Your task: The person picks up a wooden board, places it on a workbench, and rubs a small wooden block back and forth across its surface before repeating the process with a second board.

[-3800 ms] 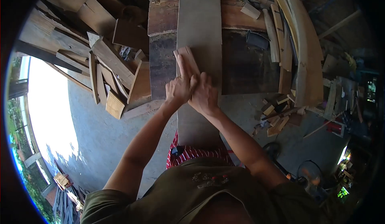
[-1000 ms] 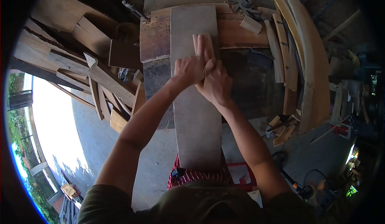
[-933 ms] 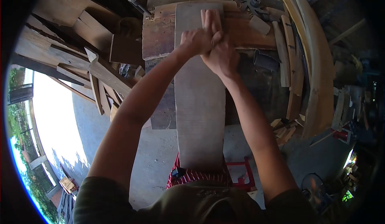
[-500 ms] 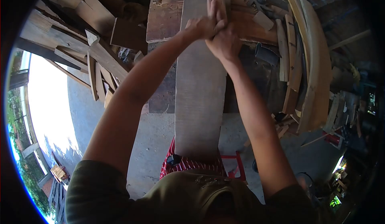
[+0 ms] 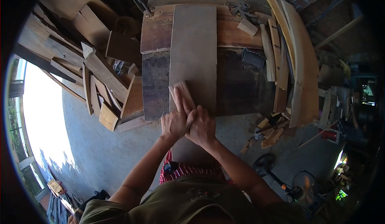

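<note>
A long, flat grey-brown board [image 5: 193, 47] runs from the workbench [image 5: 155, 75] toward my body. On its near part lies a small wooden block [image 5: 183, 91], tilted slightly. My left hand [image 5: 175, 121] is wrapped round the block, two fingers stretched along its top. Pressed against it, my right hand [image 5: 201, 127] grips the block's near end, its fingers curled. The underside of the block is hidden. Below the hands, the board's near end reaches the red striped cloth [image 5: 192, 170] at my lap.
Wood offcuts [image 5: 108, 117] lean at the left. Long curved planks [image 5: 302, 63] stand at the right, with small scraps [image 5: 272, 131] on the floor below. On the bench are a dark curved piece [image 5: 253, 58] and a light block [image 5: 247, 27]. A wheeled object [image 5: 264, 164] is at lower right.
Both hands have moved from the board's far end down toward my body, with the wooden block. The view has shifted, and more of the board's far end shows.
</note>
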Demonstrator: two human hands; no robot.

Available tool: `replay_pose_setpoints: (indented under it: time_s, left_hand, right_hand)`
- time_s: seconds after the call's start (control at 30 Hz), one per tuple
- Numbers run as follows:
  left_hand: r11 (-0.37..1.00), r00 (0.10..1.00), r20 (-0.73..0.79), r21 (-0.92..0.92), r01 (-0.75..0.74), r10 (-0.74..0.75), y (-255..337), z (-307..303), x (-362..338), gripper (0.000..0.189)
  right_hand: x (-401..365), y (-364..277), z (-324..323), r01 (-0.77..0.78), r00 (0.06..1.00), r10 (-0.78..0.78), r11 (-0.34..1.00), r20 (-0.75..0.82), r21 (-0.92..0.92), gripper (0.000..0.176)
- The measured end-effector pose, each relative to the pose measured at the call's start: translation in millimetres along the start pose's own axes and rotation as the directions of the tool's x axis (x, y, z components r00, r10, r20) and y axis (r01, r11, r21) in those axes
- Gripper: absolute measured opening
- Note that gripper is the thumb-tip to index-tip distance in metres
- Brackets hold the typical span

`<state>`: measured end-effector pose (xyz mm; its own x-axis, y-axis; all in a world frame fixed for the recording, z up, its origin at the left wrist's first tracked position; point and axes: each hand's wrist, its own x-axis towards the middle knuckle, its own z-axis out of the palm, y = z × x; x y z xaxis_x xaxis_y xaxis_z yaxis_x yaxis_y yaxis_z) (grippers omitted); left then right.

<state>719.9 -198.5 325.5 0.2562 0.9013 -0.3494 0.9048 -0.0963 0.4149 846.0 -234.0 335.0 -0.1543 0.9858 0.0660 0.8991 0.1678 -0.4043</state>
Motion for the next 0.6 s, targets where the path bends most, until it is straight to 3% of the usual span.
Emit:
replay_pose_setpoints:
  time_s: [0.07, 0.17, 0.23, 0.27, 0.3, 0.33, 0.37, 0.4, 0.43, 0.47, 0.5, 0.53, 0.6]
  left_hand:
    - [1.0, 0.99, -0.14, -0.007, -0.028, 0.027, -16, -24, 78, 0.098]
    - [0.994, 0.989, -0.118, 0.067, -0.083, 0.091, -30, -86, 203, 0.096]
    - [0.977, 0.943, -0.261, 0.106, -0.184, 0.206, -47, -108, 285, 0.093]
    - [0.99, 0.982, -0.136, 0.077, -0.119, 0.128, -33, -146, 304, 0.09]
    - [0.992, 0.982, -0.157, 0.085, -0.094, 0.107, -36, -155, 328, 0.09]
    - [0.993, 0.979, -0.18, 0.093, -0.078, 0.094, -41, -158, 351, 0.09]
    - [0.993, 0.979, -0.18, 0.09, -0.082, 0.097, -46, -160, 362, 0.09]
    - [0.894, 0.972, 0.016, 0.388, -0.222, 0.235, -51, -165, 371, 0.09]
    - [0.688, 0.925, 0.239, 0.619, -0.38, 0.296, -49, -168, 369, 0.09]
    - [0.681, 0.925, 0.23, 0.627, -0.379, 0.302, -47, -159, 360, 0.09]
    - [0.889, 0.946, -0.029, 0.352, -0.293, 0.323, -51, -136, 341, 0.09]
    - [0.969, 0.93, -0.277, 0.009, -0.249, 0.241, -54, -116, 315, 0.089]
    - [0.985, 0.966, -0.206, 0.091, -0.143, 0.159, -44, -90, 236, 0.092]
  right_hand:
    - [83, 9, 3, 0.007, 0.996, -0.004, 1.0, -0.088, 0.025, 0.082]
    - [197, 25, 15, -0.037, 0.969, 0.049, 0.998, -0.243, 0.051, 0.075]
    - [271, 40, 26, -0.041, 0.947, 0.048, 0.999, -0.318, 0.03, 0.066]
    - [304, 49, 33, -0.046, 0.948, 0.042, 0.999, -0.316, -0.004, 0.064]
    - [327, 41, 10, -0.118, 0.971, 0.133, 0.989, -0.198, 0.083, 0.065]
    - [337, 42, 14, -0.116, 0.973, 0.13, 0.99, -0.189, 0.082, 0.065]
    - [347, 43, 14, -0.159, 0.97, 0.171, 0.984, -0.173, 0.083, 0.064]
    - [352, 44, 10, -0.199, 0.964, 0.21, 0.977, -0.164, 0.08, 0.064]
    - [348, 44, 5, -0.2, 0.975, 0.204, 0.978, -0.086, 0.056, 0.072]
    - [335, 42, 5, -0.198, 0.974, 0.203, 0.979, -0.1, 0.057, 0.072]
    - [315, 42, 17, -0.15, 0.968, 0.156, 0.988, -0.197, 0.044, 0.071]
    - [291, 39, 26, -0.101, 0.952, 0.105, 0.994, -0.288, 0.029, 0.07]
    - [222, 22, 22, -0.109, 0.968, 0.112, 0.994, -0.223, 0.026, 0.068]
